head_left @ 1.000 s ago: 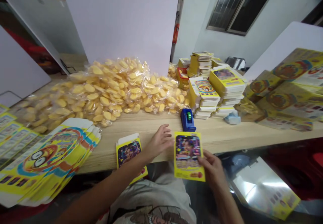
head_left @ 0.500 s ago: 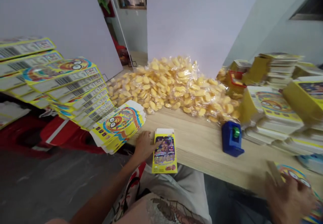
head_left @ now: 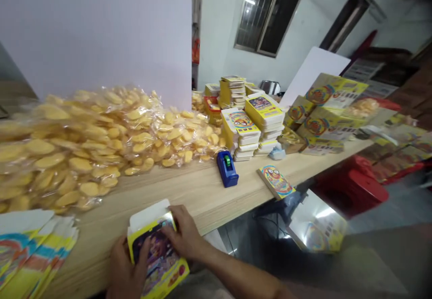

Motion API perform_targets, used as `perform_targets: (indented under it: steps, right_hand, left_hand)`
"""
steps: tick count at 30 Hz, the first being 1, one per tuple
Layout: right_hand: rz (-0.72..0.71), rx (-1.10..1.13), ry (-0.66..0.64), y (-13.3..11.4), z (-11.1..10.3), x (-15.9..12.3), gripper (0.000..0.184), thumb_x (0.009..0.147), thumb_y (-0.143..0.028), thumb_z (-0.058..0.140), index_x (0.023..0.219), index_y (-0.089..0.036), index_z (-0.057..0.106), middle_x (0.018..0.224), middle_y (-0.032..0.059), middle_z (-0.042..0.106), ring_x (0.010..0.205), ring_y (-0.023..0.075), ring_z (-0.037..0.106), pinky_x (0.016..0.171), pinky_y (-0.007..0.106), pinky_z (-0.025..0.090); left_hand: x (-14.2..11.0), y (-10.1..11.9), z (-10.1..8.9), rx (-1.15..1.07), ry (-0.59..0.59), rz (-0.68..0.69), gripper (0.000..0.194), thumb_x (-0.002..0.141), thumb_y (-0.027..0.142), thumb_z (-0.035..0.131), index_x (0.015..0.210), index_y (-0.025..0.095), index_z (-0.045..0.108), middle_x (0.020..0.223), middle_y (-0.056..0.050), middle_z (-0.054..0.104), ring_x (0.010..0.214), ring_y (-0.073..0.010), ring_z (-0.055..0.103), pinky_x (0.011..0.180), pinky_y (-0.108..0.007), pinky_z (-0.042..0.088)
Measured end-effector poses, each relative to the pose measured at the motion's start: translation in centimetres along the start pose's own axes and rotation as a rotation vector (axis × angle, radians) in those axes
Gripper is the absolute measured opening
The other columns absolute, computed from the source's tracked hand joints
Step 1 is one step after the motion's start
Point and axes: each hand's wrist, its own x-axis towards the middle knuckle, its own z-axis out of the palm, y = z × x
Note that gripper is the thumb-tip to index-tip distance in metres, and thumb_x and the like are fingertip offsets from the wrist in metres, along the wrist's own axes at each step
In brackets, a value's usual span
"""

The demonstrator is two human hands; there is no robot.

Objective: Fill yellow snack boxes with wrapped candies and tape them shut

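Note:
A yellow flat carton with a purple picture and a white top flap lies at the near edge of the wooden table. My left hand grips its lower left side, thumb on the picture. My right hand presses on its upper right part with bent fingers. A closed yellow box lies alone near the table's right front edge. A blue tape dispenser stands between.
Clear bags of yellow snacks are heaped along the back. Flat yellow cartons fan out at the lower left. Stacks of filled boxes and bigger cartons stand at the right. White boards rise behind. A red stool sits beside the table.
My right hand left the closed box on the right and came back to the flat carton. My left hand shifted onto the carton's left side. The view swung right.

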Motion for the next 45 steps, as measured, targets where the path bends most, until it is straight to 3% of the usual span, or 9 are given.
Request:
perform_targets:
  steps: [3,9,14,17,19,22,32,38,45]
  right_hand:
    - [-0.006,0.254,0.006,1.3,-2.1,-1.4,0.049,0.079,-0.027,0.07,0.125,-0.033,0.055,0.114,0.002,0.062,0.097,0.0239,0.063,0.08,0.03,0.055]
    - [0.002,0.375,-0.047,3.5,-4.0,-4.6,0.015,0.085,-0.035,0.061,0.095,-0.027,0.07,0.105,0.005,0.065,0.096,0.024,0.063,0.08,0.034,0.052]
    - [0.145,0.492,-0.049,4.1,-4.1,-5.1,0.037,0.082,-0.035,0.067,0.117,-0.027,0.058,0.095,0.0031,0.065,0.087,0.0189,0.063,0.078,0.03,0.052]
    - [0.089,0.453,-0.232,4.1,-4.7,-4.5,0.026,0.083,-0.035,0.065,0.108,-0.025,0.066,0.098,0.0055,0.065,0.092,0.0207,0.061,0.082,0.033,0.05]
    - [0.056,0.432,-0.306,4.1,-5.2,-4.1,0.018,0.087,-0.036,0.06,0.091,-0.023,0.072,0.096,0.0067,0.065,0.093,0.0216,0.061,0.081,0.033,0.048]
    - [0.082,0.43,-0.335,4.0,-5.9,-3.8,0.02,0.087,-0.036,0.06,0.082,-0.022,0.072,0.093,0.0069,0.067,0.088,0.0213,0.061,0.078,0.033,0.048]
    - [0.122,0.183,-0.412,1.4,-7.0,-2.0,0.027,0.082,-0.041,0.064,0.075,-0.016,0.07,0.064,0.0034,0.065,0.058,0.0161,0.055,0.053,0.026,0.04]
    - [0.051,0.269,-0.384,2.1,-7.0,-3.1,0.019,0.085,-0.036,0.063,0.081,-0.019,0.07,0.084,0.0059,0.069,0.074,0.0192,0.062,0.062,0.027,0.048]
    - [-0.036,0.218,-0.23,1.8,-6.3,-5.9,0.017,0.09,-0.03,0.055,0.084,-0.023,0.069,0.093,0.0078,0.068,0.087,0.0218,0.063,0.076,0.033,0.05]
  left_hand:
    - [-1.5,1.3,0.8,-0.154,-0.055,-0.008,0.058,0.074,0.054,0.061,0.12,0.021,0.05,0.113,-0.008,0.059,0.103,-0.0282,0.058,0.086,-0.042,0.05]
    - [-3.4,3.7,-0.2,-0.245,-0.372,0.036,0.022,0.083,0.04,0.056,0.09,0.02,0.063,0.096,-0.005,0.063,0.093,-0.0226,0.06,0.083,-0.035,0.05]
    - [-3.5,4.7,-0.8,-0.337,-0.348,-0.054,0.015,0.08,0.024,0.055,0.094,0.019,0.056,0.091,-0.003,0.058,0.085,-0.0175,0.058,0.077,-0.031,0.049]
    - [-3.1,4.7,-1.4,-0.358,-0.398,-0.034,0.03,0.077,0.02,0.058,0.107,0.019,0.053,0.095,-0.003,0.058,0.086,-0.016,0.057,0.077,-0.029,0.047]
    - [-2.7,4.9,-2.0,-0.284,-0.501,0.066,0.018,0.078,0.023,0.061,0.095,0.017,0.061,0.089,-0.003,0.06,0.084,-0.016,0.056,0.075,-0.027,0.045]
    - [-1.9,5.3,-2.6,-0.222,-0.594,0.137,0.018,0.082,0.03,0.059,0.074,0.015,0.067,0.078,-0.003,0.06,0.072,-0.0142,0.054,0.065,-0.025,0.041]
    - [0.9,5.7,-2.9,-0.365,-0.744,0.041,0.02,0.078,0.029,0.063,0.073,0.011,0.071,0.066,-0.004,0.065,0.059,-0.0121,0.054,0.056,-0.022,0.039]
    - [-0.2,4.9,-3.1,-0.438,-0.801,0.106,0.022,0.08,0.033,0.064,0.084,0.013,0.07,0.086,-0.007,0.067,0.077,-0.0164,0.061,0.067,-0.025,0.046]
    - [-4.0,4.9,-1.5,-0.551,-0.597,-0.003,0.019,0.085,0.033,0.057,0.094,0.017,0.064,0.106,-0.009,0.064,0.103,-0.0216,0.058,0.091,-0.034,0.046]
